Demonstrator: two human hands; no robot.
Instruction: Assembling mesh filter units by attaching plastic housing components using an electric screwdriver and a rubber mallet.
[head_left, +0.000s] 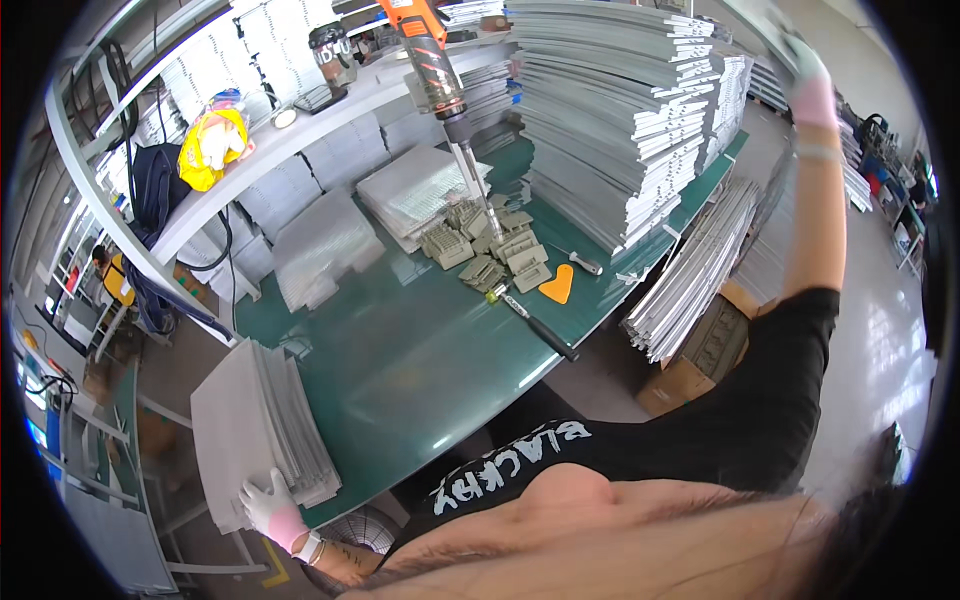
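Note:
My left hand (270, 509), in a white and pink glove, lies with its fingers stretched out on the near edge of a stack of thin white panels (250, 420) at the table's left corner. High at the right, my right hand (802, 72), gloved alike, reaches out at arm's length past the tall stack of light grey panels (600, 120). It is smeared by motion beside a pale, long edge, so I cannot make out whether it grips it. An orange power screwdriver (425, 50) hangs point down over a pile of small grey-green plastic parts (500, 245).
On the green table (400, 350) lie a black-handled tool (540, 325), a small screwdriver (578, 260), a yellow-orange scraper (557, 285) and film-wrapped sheets (325, 245). A shelf (290, 140) holds a yellow bag (213, 150). Panels and a carton (680, 385) stand right of the table.

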